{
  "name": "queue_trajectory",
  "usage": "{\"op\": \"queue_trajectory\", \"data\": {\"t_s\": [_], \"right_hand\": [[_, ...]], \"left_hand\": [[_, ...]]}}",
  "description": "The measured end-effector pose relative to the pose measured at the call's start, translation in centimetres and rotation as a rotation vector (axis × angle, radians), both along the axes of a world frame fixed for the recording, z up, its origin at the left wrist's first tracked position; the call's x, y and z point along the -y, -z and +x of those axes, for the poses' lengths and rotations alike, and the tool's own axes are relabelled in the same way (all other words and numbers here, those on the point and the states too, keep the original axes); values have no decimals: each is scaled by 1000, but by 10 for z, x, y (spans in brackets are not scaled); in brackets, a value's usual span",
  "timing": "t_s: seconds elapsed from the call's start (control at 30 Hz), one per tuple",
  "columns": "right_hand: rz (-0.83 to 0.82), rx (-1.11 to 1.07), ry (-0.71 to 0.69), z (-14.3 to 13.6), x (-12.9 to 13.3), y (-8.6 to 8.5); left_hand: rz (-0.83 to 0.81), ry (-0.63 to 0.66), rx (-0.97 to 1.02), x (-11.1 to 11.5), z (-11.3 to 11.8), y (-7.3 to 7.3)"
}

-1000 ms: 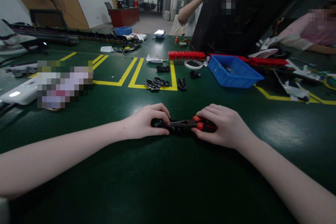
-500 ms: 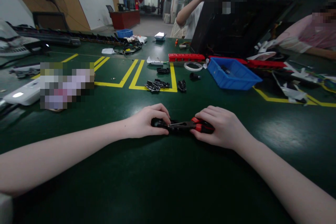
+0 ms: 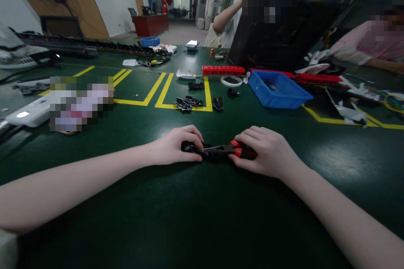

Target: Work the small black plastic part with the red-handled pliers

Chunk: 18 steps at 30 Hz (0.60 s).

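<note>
My left hand (image 3: 176, 146) is closed around the left end of a black part (image 3: 188, 147) lying low over the green table (image 3: 176, 210). From the other side, my right hand (image 3: 265, 150) grips pliers (image 3: 243, 150) with red and black handles. The pliers' jaws point left and lie over the black part, close to my left fingertips. Whether the tips pinch anything is too small to tell. Beyond my hands, several small black parts (image 3: 189, 103) sit at a yellow tape outline, with another black part (image 3: 217, 104) just right of them.
A blue bin (image 3: 279, 90) stands at the back right, beside a white ring (image 3: 231, 80) and red strips (image 3: 223, 70). A white device (image 3: 31, 111) lies at the left. Two people are across the table, near a large black panel (image 3: 271, 38).
</note>
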State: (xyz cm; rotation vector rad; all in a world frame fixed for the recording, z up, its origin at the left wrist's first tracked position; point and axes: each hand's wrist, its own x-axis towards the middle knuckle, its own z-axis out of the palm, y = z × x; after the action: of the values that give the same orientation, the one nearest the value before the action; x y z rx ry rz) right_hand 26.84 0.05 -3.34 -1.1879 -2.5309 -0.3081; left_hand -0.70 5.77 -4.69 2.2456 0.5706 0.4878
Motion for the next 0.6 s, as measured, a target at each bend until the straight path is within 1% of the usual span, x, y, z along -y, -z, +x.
{"op": "queue_trajectory", "data": {"t_s": [0.27,0.6], "right_hand": [[-34,-20,0,-1,-1,3],[14,15,5,0,0,-1]], "left_hand": [[-15,-13,-9,3,-1,-6],[-25,-21,5,-2,-2,1]]}}
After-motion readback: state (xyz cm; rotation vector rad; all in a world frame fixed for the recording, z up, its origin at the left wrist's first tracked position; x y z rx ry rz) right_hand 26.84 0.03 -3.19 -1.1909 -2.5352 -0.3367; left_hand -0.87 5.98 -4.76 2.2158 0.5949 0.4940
